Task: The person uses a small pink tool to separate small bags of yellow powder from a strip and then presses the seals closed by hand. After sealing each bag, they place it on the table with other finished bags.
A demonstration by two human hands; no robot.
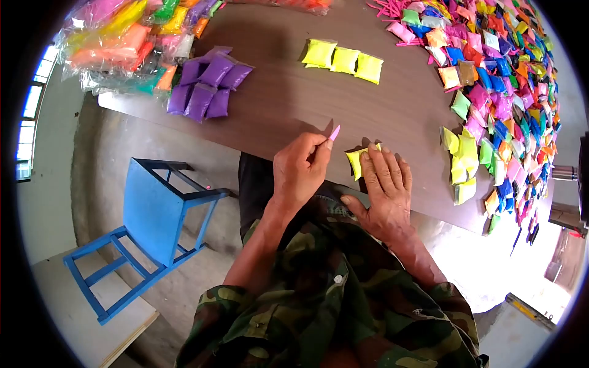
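My left hand is closed in a pinch around a small pink pointed stick, its tip sticking up past the fingertips. Beside it, near the table's front edge, my right hand lies palm down with fingers stretched. Those fingers rest on a bright yellow packet, which they partly cover. Farther back on the table lies a short row of yellow packets. To the left is a cluster of purple packets.
Many small coloured packets are heaped along the right side, with several yellow packets at the near edge. Large clear bags of packets sit at the back left. A blue chair stands left of the brown table.
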